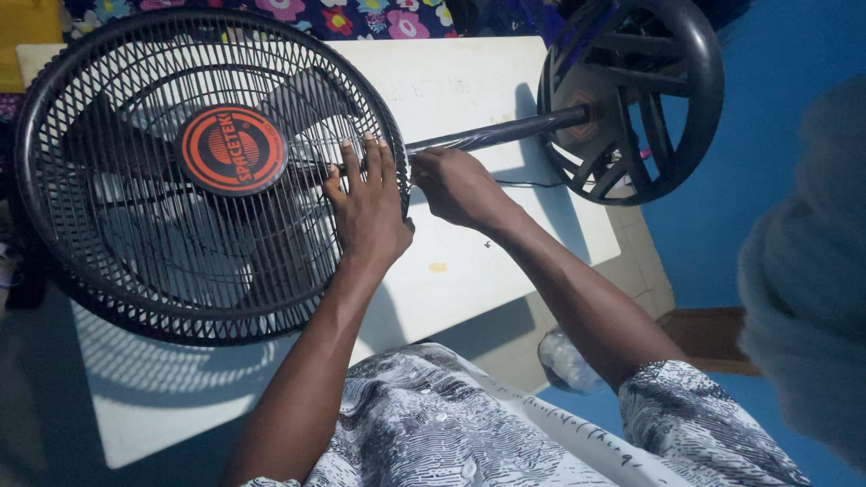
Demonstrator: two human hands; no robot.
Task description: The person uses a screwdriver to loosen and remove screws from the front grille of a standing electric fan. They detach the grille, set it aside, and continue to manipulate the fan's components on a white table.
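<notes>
black round plastic fan guard with thin radial ribs (194, 261) lies flat, face up, on the white flat counter (505, 243), filling the left half of the view; red-orange round centre badge (232, 150) in its middle, pale blades seen through the ribs. left hand (365, 212) rests palm down on the guard's right rim, fingers (372, 162) spread and pressed flat over the ribs, not curled round anything, so pressing rather than gripping. right hand (456, 185) sits just beside it, off the rim to the right, fingers curled in at the edge of the guard where the pole meets it; looks pinched on something small at the rim but cannot tell what, too hidden. both hands nearly touching, left one on the guard, right one at its edge. black shiny stand pole (501, 133) runs from the guard rim up and to the right, long axis slanting across the counter, ending in the black round spoked base (631, 95) tipped on its side at the counter's far right corner. guard lies left of both hands, pole right of them. floral cloth (361, 18) along the top edge, blue floor (767, 180) at right, patterned grey-white garment (433, 424) at bottom.
</notes>
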